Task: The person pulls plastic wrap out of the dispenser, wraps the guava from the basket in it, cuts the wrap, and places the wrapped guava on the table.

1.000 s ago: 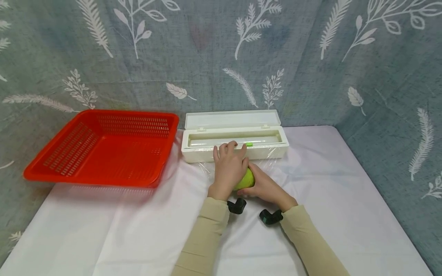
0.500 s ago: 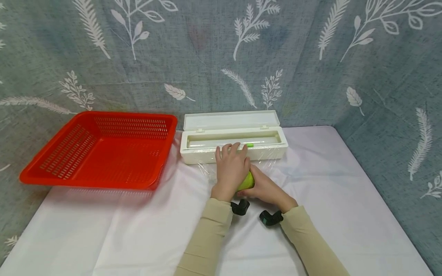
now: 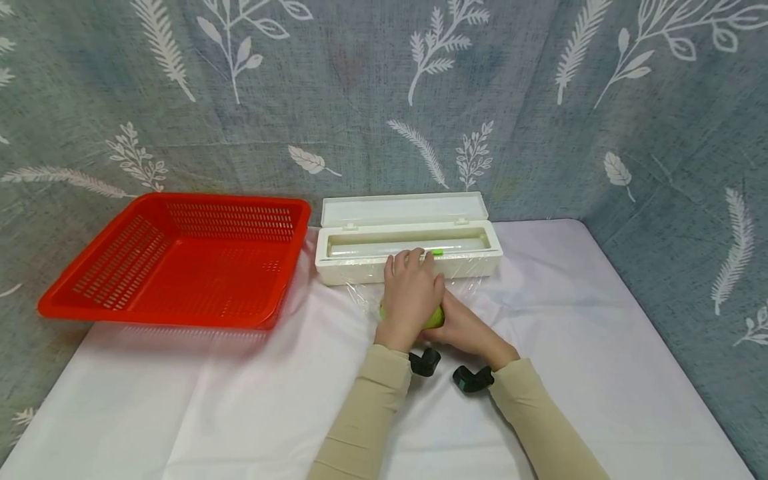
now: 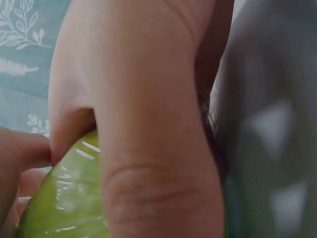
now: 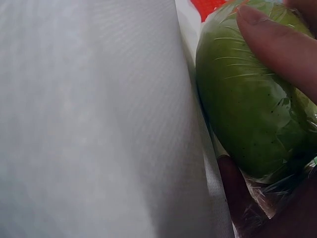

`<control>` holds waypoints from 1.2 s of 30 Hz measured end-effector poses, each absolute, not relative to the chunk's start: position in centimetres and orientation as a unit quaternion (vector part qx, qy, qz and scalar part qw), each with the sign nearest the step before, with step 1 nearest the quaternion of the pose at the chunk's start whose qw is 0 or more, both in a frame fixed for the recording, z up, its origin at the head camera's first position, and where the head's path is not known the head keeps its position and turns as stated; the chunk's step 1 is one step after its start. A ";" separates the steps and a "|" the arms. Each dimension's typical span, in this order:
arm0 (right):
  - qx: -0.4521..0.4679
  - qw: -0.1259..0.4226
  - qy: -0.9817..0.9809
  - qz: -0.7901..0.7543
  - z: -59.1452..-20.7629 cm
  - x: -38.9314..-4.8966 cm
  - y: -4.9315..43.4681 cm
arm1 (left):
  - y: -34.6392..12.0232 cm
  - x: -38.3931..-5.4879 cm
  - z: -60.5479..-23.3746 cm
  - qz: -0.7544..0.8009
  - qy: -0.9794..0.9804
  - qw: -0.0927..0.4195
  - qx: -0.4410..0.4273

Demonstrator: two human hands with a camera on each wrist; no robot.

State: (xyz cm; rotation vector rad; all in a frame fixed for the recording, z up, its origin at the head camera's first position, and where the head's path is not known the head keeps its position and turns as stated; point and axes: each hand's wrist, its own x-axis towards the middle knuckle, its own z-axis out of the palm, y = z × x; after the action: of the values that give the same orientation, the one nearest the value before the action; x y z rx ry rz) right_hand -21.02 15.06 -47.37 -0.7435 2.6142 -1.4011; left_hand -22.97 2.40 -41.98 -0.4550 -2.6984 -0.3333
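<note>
A green oval fruit [image 3: 433,319] wrapped in clear plastic film shows between my hands in the head view, just in front of the white wrap dispenser box [image 3: 408,268]. My left hand [image 3: 411,300] lies over the fruit, its fingers reaching to the box's front edge. In the left wrist view, the left thumb [image 4: 153,163] crosses in front of the glossy fruit. My right hand [image 3: 468,327] grips the fruit from the right; in the right wrist view, its thumb [image 5: 277,42] presses on the film. Clear film [image 3: 360,293] hangs from the box front towards the fruit.
The dispenser's lid [image 3: 405,209] stands open at the back, with a film roll [image 3: 372,249] inside and a small green slider [image 3: 437,252] on its front rim. A red plastic basket [image 3: 210,280] stands to the left on a white cloth [image 3: 270,400]. A patterned curtain hangs behind.
My left hand has shifted slightly to the right over the fruit, and some green now shows on its left side as well. The right hand has hardly moved.
</note>
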 end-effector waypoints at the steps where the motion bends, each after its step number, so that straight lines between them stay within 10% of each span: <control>1: -0.243 0.042 0.854 -0.458 -47.4 -21.0 15.0 | 2.4 -23.0 -42.0 -0.117 -0.960 0.194 -0.162; 36: -0.229 0.057 0.850 -0.471 -45.7 -20.3 14.6 | 3.3 -23.0 -41.2 -0.090 -0.977 0.137 -0.137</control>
State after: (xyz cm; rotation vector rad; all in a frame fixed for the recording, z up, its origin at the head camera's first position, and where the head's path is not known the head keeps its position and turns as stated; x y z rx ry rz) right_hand -20.29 14.59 -45.68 -0.6945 2.5788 -1.4280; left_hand -23.02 3.25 -41.19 -0.3954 -2.8273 -0.2598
